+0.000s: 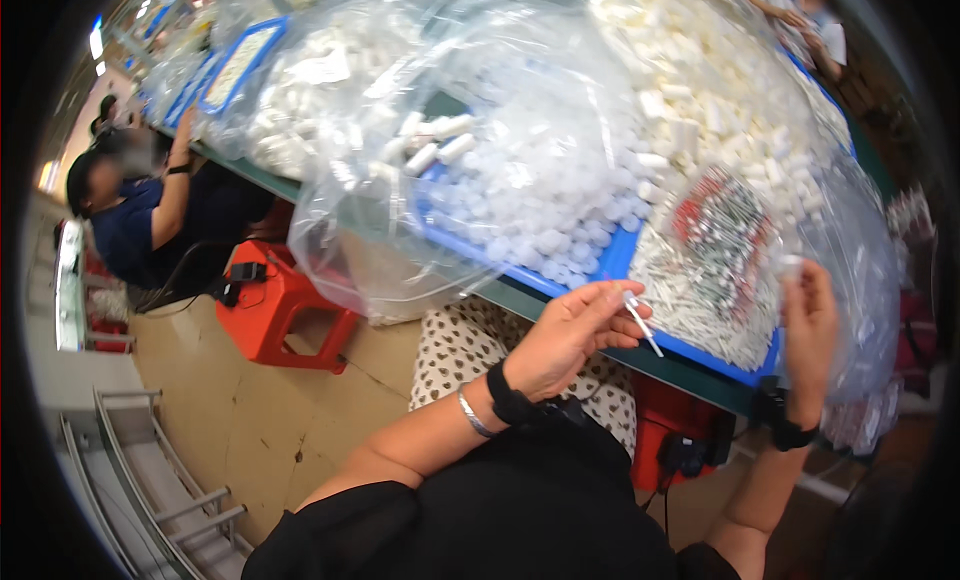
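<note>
My left hand [585, 330] pinches a thin white plastic stick [644, 325] near its upper end; the stick slants down to the right. My right hand [812, 330] is closed at the fingertips on a small white cylindrical piece [792, 267], partly hidden and blurred. Between and beyond my hands stands a blue tray [700, 358] heaped with thin white sticks [690, 310]. On top of them rests a clear bag of small metal and red parts [722, 235]. Left of it, another blue tray [520, 273] holds a pile of translucent white round caps [555, 210].
White cylinders [690, 100] heap up behind the trays. Loose clear plastic bags [400, 265] cover much of the green table [270, 180]. A red stool [285, 305] stands on the floor to the left. A seated person [140, 210] works further along the table.
</note>
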### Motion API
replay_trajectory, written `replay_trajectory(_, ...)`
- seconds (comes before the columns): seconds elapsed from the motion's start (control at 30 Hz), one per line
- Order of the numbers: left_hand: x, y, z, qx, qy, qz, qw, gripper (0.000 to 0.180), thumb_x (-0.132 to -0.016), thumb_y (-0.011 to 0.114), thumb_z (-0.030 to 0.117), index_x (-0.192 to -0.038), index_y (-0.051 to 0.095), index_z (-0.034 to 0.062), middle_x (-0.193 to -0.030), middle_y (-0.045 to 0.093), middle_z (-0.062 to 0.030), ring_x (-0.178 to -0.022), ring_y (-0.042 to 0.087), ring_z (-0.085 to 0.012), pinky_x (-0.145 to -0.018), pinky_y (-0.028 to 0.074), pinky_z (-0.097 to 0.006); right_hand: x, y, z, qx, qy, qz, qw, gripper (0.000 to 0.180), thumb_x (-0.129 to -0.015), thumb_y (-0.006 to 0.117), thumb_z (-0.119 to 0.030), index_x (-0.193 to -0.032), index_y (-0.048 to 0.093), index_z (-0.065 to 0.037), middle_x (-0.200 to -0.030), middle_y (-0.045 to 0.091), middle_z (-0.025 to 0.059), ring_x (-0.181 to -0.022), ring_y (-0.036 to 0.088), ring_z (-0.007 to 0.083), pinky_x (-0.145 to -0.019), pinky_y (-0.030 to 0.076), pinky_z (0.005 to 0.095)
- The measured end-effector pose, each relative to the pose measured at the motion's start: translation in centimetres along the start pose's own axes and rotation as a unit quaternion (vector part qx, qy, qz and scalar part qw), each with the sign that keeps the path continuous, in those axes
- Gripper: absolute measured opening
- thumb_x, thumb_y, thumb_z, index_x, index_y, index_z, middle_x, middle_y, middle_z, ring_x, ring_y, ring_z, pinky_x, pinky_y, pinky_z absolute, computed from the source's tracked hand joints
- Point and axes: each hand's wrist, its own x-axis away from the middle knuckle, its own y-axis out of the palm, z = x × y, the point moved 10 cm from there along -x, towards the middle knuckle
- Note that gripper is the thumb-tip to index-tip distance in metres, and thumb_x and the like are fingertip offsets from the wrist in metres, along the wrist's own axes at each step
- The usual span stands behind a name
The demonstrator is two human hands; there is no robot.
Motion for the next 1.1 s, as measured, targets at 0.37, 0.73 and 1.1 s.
replay_trajectory(0.37, 1.1, 2.2, 0.6, -0.142, 0.022, -0.028, 0.989, 0.031, -0.104, 0.05, 0.022, -0.124, 0.058, -0.0004, -0.116, 0.064, -0.0086, -0.092, 0.063, -0.0118, -0.084, 0.053, -0.027, 9.3, 12.9, -2.0, -0.149, 0.089, -0.31, 0.935, 0.028, -0.096, 0.06, -0.009, -0.122, 0.058, 0.0, -0.091, 0.067, 0.0073, -0.066, 0.06, 0.0078, -0.06, 0.05, 0.023)
replay_trajectory(0.73, 0.8, 0.6, -1.9, -0.042, -0.02, 0.007, 0.999, 0.031, -0.101, 0.056, 0.021, -0.124, 0.059, 0.0005, -0.094, 0.063, -0.0029, -0.083, 0.06, -0.0081, -0.078, 0.05, -0.022, 9.4, 12.2, -4.8, -0.044, -0.12, -0.233, 0.964, 0.019, -0.084, 0.074, -0.003, -0.094, 0.059, 0.003, -0.092, 0.065, 0.0092, -0.074, 0.063, 0.009, -0.062, 0.052, 0.0273)
replay_trajectory(1.1, 1.2, 2.2, -1.5, -0.117, -0.02, -0.016, 0.993, 0.034, -0.101, 0.053, 0.011, -0.131, 0.053, -0.0043, -0.103, 0.065, -0.0073, -0.085, 0.061, -0.01, -0.079, 0.054, -0.025, 10.2, 13.3, -1.5, -0.295, 0.172, -0.324, 0.882, 0.014, -0.097, 0.056, -0.003, -0.105, 0.045, 0.0, -0.096, 0.065, 0.011, -0.082, 0.066, 0.0115, -0.072, 0.055, 0.0245)
